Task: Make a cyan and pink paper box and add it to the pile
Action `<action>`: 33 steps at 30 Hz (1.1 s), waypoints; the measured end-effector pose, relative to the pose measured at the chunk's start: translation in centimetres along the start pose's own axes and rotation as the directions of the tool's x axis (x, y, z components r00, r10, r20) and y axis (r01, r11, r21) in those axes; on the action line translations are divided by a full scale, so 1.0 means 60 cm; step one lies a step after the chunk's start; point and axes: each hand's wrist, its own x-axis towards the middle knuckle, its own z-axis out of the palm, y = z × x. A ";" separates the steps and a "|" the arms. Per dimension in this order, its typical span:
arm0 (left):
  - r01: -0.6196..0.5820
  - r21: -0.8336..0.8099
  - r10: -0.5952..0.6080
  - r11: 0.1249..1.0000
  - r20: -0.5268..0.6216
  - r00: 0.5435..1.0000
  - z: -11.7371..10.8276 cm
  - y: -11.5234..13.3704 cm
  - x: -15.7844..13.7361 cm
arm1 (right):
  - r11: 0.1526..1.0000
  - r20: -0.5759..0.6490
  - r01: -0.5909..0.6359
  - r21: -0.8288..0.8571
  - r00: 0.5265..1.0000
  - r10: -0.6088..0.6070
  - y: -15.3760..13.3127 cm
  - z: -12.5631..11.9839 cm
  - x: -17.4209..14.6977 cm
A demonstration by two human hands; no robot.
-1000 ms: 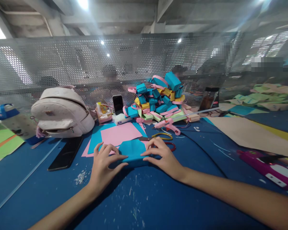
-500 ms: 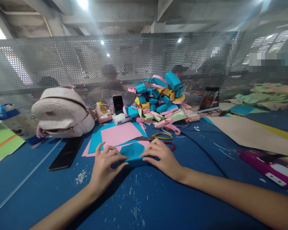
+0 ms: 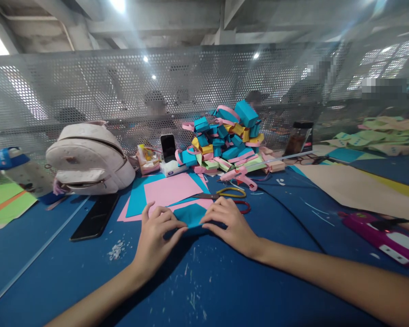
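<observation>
A sheet of blue paper (image 3: 191,215), folded up along its near edge, is held just above the table in front of me. My left hand (image 3: 160,234) pinches its left side between thumb and fingers. At its right side my right hand (image 3: 226,222) grips the folded edge the same way. Just beyond lie scissors (image 3: 231,192) with one yellow and one red handle, partly behind my right hand. Pink paper sheets (image 3: 172,188) over blue ones lie behind my left hand. A pink glue gun (image 3: 240,176) with a clear stick rests past the scissors.
A heap of folded paper boxes (image 3: 225,141) stands at the back. On the left are a white backpack (image 3: 88,159), a bottle (image 3: 23,172) and a black phone (image 3: 95,218). To the right are a magenta power strip (image 3: 381,238), a black cord (image 3: 293,215) and a beige sheet (image 3: 361,188).
My left hand has shifted slightly to the right along the folded edge, closer to my right hand. My right hand keeps its grip almost unmoved.
</observation>
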 end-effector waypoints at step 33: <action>-0.065 -0.027 0.063 0.998 -0.041 0.997 -0.007 0.011 -0.005 | 0.999 -0.040 -0.003 0.034 0.999 0.005 -0.003 -0.009 0.008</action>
